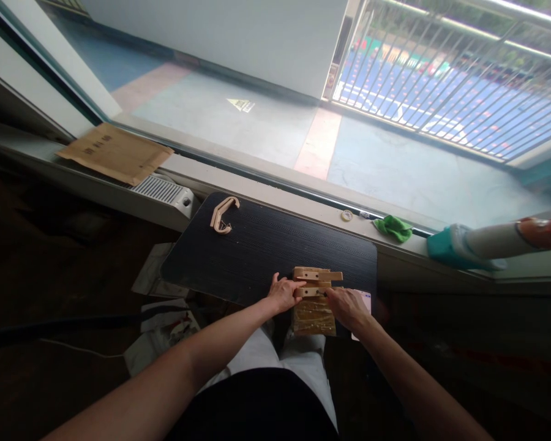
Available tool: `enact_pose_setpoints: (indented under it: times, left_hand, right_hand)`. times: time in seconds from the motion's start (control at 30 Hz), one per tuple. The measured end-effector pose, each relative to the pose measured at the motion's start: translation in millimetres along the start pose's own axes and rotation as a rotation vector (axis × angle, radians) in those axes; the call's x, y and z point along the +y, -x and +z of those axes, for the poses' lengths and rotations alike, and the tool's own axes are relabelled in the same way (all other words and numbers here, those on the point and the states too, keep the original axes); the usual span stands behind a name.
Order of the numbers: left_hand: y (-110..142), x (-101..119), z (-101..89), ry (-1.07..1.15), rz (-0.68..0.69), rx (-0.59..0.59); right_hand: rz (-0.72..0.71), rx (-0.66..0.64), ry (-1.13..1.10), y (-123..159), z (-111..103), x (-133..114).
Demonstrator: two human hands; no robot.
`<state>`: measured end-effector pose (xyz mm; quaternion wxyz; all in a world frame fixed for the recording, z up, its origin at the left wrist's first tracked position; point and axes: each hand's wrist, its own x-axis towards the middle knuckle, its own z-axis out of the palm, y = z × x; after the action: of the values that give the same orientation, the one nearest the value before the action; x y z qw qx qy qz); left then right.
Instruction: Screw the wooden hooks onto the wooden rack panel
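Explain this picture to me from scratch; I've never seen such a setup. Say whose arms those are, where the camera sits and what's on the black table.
There is no robot: these are a person's own bare arms, seen by a camera worn on the head, looking forward and down. It is the only view.

The left hand touches the nearer of two wooden pieces lying side by side on a tape-wrapped block. The right hand is at that piece's other end; whether it grips anything is hidden.

Further left on the black table lies a bent wooden piece. A green cloth rests on the windowsill.
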<state>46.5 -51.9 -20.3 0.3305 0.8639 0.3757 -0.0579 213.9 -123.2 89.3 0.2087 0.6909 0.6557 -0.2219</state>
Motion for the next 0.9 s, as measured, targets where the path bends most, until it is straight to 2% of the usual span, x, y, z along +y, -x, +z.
enact_pose_setpoints:
  times: [0.1,0.23,0.33,0.43,0.6,0.7,0.77,0.9]
  left_hand:
    - [-1,1,0.0,0.006,-0.002,-0.008]
    - [-1,2,0.1,-0.001,-0.018,0.004]
    - [0,1,0.6,-0.006,-0.008,0.022]
    - [1,0,0.7,-0.005,-0.001,0.020]
    - [1,1,-0.7,-0.002,-0.003,0.008]
    - [1,1,-1.9,0.012,0.008,0.004]
    - [1,2,-2.3,0.019,0.006,0.009]
    - [0,2,-2.6,0.017,0.003,0.017]
  right_hand:
    - [0.048,0.004,-0.010,-6,0,-8]
    - [0.209,0.035,-0.085,-7,7,-20]
    - [0.277,0.032,-0.179,-2,11,-19]
    - [0.226,0.018,-0.197,3,10,-10]
    - [0.026,0.046,0.011,3,4,1]
    - [0.008,0.031,0.022,0,6,2]
    - [0.063,0.021,-0.033,-2,10,1]
    - [0.292,-0.014,-0.185,-3,17,-3]
